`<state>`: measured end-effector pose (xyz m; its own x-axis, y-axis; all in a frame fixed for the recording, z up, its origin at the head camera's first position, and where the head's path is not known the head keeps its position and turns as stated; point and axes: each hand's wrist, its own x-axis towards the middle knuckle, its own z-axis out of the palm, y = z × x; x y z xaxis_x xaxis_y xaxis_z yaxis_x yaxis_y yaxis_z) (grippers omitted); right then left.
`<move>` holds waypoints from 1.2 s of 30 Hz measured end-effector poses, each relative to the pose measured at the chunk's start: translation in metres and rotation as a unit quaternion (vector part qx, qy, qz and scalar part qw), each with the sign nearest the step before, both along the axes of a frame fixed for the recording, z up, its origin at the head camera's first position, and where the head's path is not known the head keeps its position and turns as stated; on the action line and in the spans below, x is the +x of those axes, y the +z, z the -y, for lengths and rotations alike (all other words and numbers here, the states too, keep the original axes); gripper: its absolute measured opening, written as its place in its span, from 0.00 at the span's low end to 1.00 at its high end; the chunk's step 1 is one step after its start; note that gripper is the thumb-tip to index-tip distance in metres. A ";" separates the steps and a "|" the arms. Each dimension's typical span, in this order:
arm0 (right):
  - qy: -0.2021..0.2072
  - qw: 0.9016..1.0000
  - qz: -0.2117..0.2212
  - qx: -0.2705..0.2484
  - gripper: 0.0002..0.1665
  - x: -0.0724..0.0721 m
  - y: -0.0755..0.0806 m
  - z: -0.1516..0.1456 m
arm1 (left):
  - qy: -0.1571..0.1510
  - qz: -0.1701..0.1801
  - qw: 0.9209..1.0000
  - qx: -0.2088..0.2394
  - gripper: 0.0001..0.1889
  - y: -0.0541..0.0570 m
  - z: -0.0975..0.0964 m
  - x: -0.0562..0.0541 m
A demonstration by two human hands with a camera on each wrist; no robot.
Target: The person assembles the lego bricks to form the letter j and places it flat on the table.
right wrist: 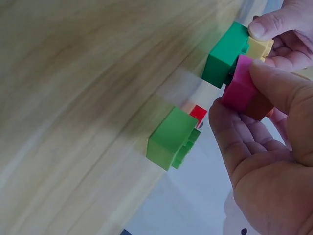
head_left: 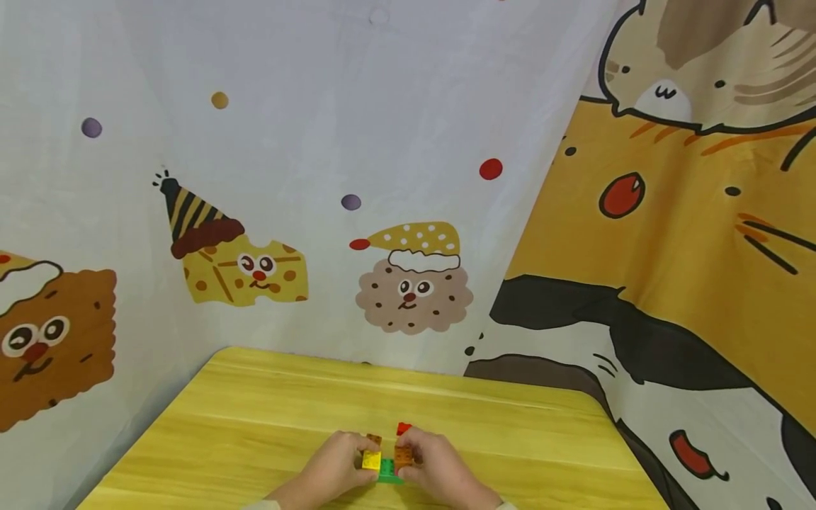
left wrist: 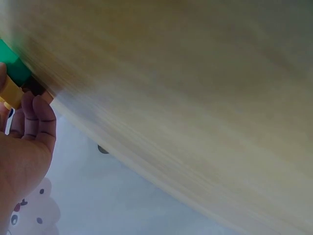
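My left hand [head_left: 333,464] pinches a yellow brick [head_left: 372,460] between thumb and fingers, at the left end of a green brick [head_left: 387,470]. From the other side my right hand [head_left: 443,466] grips a brown brick [head_left: 404,455] together with a magenta brick [right wrist: 239,85]. In the right wrist view, the magenta brick's edge is against the green brick or very close; the exact contact cannot be told. Another brown brick [head_left: 374,440] shows beside my left fingers. The left wrist view catches only part of the green brick [left wrist: 14,63] and my left hand [left wrist: 27,152].
A light green brick [right wrist: 172,137] stands on the wooden table [right wrist: 73,147], with a red brick [right wrist: 198,113] beside it. Behind the table hangs a printed curtain [head_left: 408,106] with cartoon figures. The table's far edge meets it.
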<state>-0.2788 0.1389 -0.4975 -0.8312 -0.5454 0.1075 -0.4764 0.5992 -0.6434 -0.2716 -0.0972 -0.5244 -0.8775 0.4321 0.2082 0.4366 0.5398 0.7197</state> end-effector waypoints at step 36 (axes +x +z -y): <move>0.010 0.998 0.012 0.058 0.40 -0.008 0.006 -0.016 | 0.000 -0.036 0.999 -0.016 0.18 0.000 -0.001 0.001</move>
